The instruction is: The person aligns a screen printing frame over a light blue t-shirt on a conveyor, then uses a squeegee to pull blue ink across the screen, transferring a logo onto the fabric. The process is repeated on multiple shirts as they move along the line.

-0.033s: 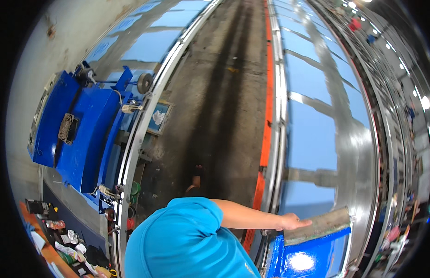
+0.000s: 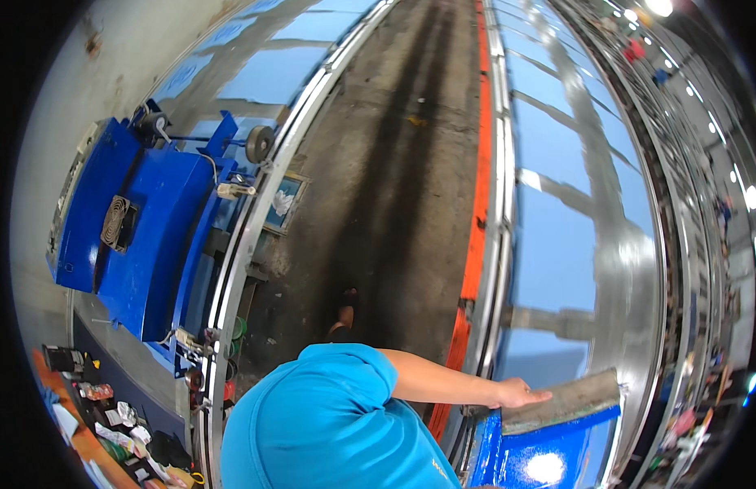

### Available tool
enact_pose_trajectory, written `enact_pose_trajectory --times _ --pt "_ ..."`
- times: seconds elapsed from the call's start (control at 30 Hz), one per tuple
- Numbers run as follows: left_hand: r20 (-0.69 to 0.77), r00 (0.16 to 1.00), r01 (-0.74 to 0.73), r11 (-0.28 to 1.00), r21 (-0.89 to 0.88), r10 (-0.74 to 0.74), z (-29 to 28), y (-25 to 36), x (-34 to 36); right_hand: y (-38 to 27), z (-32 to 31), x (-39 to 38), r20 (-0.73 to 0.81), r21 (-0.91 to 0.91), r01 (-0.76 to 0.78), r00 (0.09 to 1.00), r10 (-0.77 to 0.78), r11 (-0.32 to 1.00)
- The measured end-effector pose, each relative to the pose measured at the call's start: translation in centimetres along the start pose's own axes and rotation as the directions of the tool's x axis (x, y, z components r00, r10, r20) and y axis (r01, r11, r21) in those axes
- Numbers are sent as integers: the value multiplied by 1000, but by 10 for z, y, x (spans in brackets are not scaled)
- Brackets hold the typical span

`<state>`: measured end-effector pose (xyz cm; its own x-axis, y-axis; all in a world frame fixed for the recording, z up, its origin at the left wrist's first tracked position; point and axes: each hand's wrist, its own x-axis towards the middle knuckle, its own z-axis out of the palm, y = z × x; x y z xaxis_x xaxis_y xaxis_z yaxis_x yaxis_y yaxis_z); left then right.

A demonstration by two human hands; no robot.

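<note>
Basically just a slight view shift: left hand (image 2: 518,394) stays at the grey strip (image 2: 575,400), index finger extended, grip unclear; blue screen (image 2: 582,447) remains over the long table (image 2: 625,301), placement looks unchanged. Right hand out of view.

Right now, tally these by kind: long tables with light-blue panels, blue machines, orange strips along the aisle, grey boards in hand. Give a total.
Long tables: 2
Blue machine: 1
Orange strip: 1
Grey board in the left hand: 1
Total: 5
</note>
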<state>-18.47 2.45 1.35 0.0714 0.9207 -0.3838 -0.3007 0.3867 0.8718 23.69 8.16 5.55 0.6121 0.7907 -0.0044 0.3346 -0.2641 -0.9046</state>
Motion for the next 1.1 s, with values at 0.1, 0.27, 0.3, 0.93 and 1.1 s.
enact_pose_trajectory --times 0.1,0.27,0.3,0.93,1.1 --pt "-103 987 -119 992 47 124 -104 64 -12 -97 99 -76 20 48 75 997 -76 996" --pt "-155 965 -216 976 -16 211 -254 167 -38 -212 198 -150 52 101 109 992 -115 989" --pt "-157 958 -251 966 -56 239 -286 181 -40 -228 216 -157 59 119 109 991 -117 987" --pt "-680 723 -448 829 -335 116 -937 418 24 -598 1038 -344 767 425 -71 557 -318 902" --pt "-827 552 -512 826 -238 104 -1117 466 47 -686 1229 -460 824 434 -76 435 -362 897"
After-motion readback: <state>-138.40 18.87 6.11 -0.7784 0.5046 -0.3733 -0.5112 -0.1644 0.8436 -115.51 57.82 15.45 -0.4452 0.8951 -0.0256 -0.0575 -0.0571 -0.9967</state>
